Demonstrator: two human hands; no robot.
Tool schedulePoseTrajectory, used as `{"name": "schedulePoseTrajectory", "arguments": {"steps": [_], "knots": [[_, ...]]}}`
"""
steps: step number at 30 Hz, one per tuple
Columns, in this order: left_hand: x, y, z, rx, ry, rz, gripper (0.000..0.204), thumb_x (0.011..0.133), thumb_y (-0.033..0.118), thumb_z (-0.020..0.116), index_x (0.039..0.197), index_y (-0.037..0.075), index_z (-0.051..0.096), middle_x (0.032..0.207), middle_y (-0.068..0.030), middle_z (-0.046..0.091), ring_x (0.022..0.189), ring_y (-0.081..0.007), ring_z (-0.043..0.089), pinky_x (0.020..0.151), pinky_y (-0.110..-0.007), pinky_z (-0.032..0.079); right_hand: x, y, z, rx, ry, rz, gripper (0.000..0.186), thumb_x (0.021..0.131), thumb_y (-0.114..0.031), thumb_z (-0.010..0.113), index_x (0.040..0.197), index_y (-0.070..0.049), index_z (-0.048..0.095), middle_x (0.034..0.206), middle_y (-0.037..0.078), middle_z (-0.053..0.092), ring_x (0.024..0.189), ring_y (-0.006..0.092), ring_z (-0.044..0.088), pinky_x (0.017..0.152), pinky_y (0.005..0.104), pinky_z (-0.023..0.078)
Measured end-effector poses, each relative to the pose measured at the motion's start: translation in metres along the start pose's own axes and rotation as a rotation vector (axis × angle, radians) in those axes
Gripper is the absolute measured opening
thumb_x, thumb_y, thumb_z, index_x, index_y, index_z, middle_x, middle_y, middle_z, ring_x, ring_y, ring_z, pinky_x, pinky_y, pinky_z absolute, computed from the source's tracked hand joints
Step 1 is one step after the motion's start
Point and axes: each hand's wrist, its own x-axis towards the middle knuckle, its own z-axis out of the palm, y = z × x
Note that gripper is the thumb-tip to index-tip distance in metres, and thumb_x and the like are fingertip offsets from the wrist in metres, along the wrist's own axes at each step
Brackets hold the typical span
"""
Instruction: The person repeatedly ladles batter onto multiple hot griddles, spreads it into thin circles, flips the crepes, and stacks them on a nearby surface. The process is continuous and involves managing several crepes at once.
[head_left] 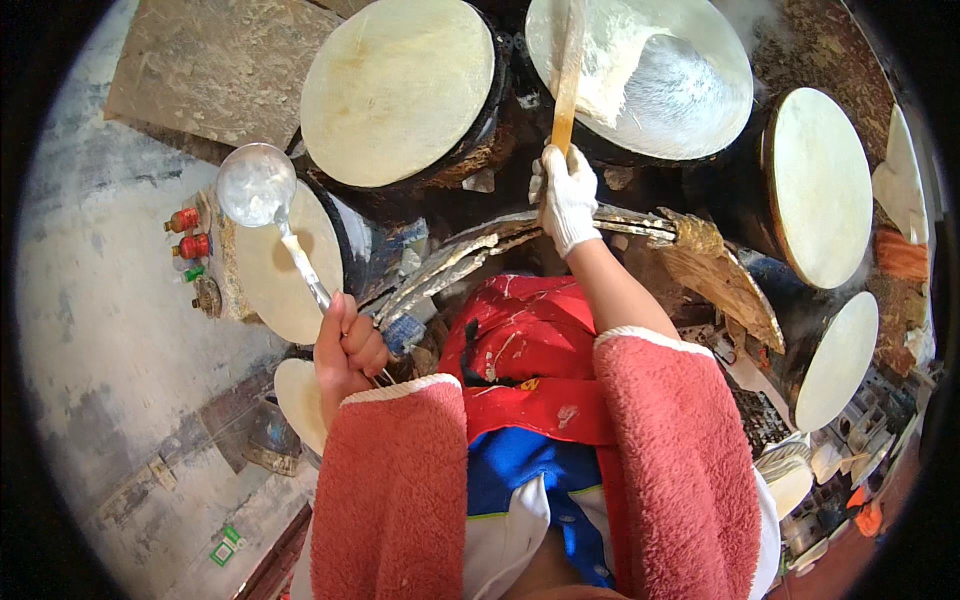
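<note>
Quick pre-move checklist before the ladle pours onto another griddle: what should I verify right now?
1. Left hand grips the ladle handle: ok.
2. Ladle bowl loaded with batter: ok, it looks filled with white.
3. Right hand, gloved, holds the wooden spatula: ok.
4. Spatula finished with the crepe on the top griddle: not ok, it lies on the lifted, folded sheet.
5. Griddle below the ladle free of batter: not ok, covered.
6. Heat setting: cannot tell.

Street-food crepe kitchen — ring of round batter-coated griddles [398, 88], batter-crusted rim [470, 250], steam, bare concrete floor [90, 330]
</note>
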Motion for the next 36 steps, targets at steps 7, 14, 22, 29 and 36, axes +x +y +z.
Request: {"name": "schedulePoseTrajectory", "arguments": {"steps": [7,14,22,29,36], "knots": [[0.008,0.015,-0.046,-0.033,-0.112,-0.024,0.041,0.100,0.040,0.042,0.066,0.019,0.033,0.047,0.0077,0.017,0.036,-0.0068,0.013,0.034,-0.026,0.017,-0.038,-0.005,-0.025,0.002,0.397,0.128,0.030,0.093,-0.044,0.055,0.097,-0.014,0.057,0.056,-0.003,0.038,0.036,0.0066,0.027,0.033,0.0241,0.020],[0.018,0.024,-0.058,-0.072,-0.152,-0.034,0.040,0.103,0.038,0.036,0.068,0.018,0.037,0.046,0.0085,0.020,0.034,-0.0054,0.014,0.031,-0.024,0.017,-0.022,0.006,0.013,-0.098,0.124,0.225,0.035,0.093,-0.045,0.053,0.090,-0.011,0.060,0.057,-0.002,0.044,0.039,0.0088,0.034,0.037,0.0262,0.026],[0.031,0.035,-0.047,-0.016,-0.174,-0.040,0.039,0.103,0.037,0.035,0.069,0.019,0.035,0.047,0.0089,0.019,0.036,-0.0050,0.013,0.034,-0.024,0.015,-0.030,-0.037,-0.041,0.101,0.289,0.159,0.037,0.095,-0.046,0.050,0.088,-0.011,0.056,0.059,-0.002,0.042,0.040,0.0085,0.029,0.035,0.0247,0.025],[0.035,0.032,-0.025,-0.036,-0.222,-0.070,0.038,0.104,0.035,0.034,0.071,0.017,0.036,0.046,0.0084,0.020,0.033,-0.0056,0.014,0.032,-0.024,0.014,-0.042,-0.022,-0.025,-0.082,0.211,0.179,0.041,0.096,-0.047,0.048,0.093,-0.009,0.062,0.058,-0.003,0.042,0.038,0.0089,0.029,0.035,0.0246,0.023],[0.036,0.021,0.006,0.015,-0.298,-0.108,0.038,0.104,0.035,0.034,0.071,0.016,0.037,0.045,0.0076,0.020,0.033,-0.0062,0.016,0.030,-0.024,0.018,-0.062,-0.042,-0.111,-0.026,0.198,0.274,0.036,0.095,-0.047,0.050,0.093,-0.012,0.061,0.056,-0.004,0.042,0.037,0.0078,0.026,0.035,0.0246,0.020]]}}
